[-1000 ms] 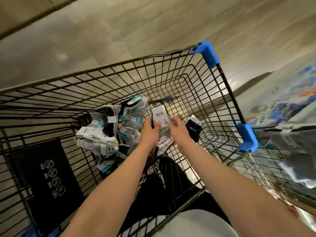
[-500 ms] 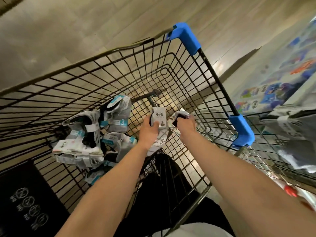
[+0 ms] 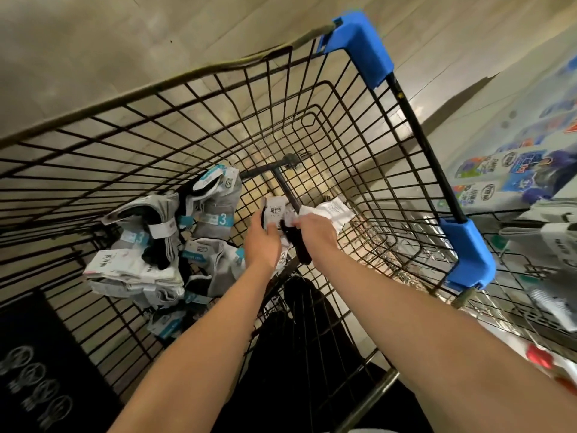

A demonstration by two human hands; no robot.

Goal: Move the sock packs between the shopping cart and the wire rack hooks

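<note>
Black wire-mesh shopping cart with blue plastic corner guards [image 3: 359,170] over pale tiled floor [image 3: 109,51]; open grid, rigid, floor visible through it. Second wire basket with more packaged goods [image 3: 537,245] just beside on the right, blurred.

Heap of banded sock packs in grey, white and black with teal "3" labels [image 3: 162,245] lying in the left part of the cart bed: soft knit, paper sleeves, loosely piled, none upright.

Near cart centre, both hands down in the basket. Left hand [image 3: 263,242]: fingers curled round a white sock pack with a printed paper label [image 3: 274,212], held above the mesh. Right hand [image 3: 315,234]: fingers pinching a black sock bundle with a white paper tag [image 3: 299,248], touching the left pack.

Judgement: sorting or pairing roughly midway, two packs in hand, heap untouched, nothing set aside in view.
</note>
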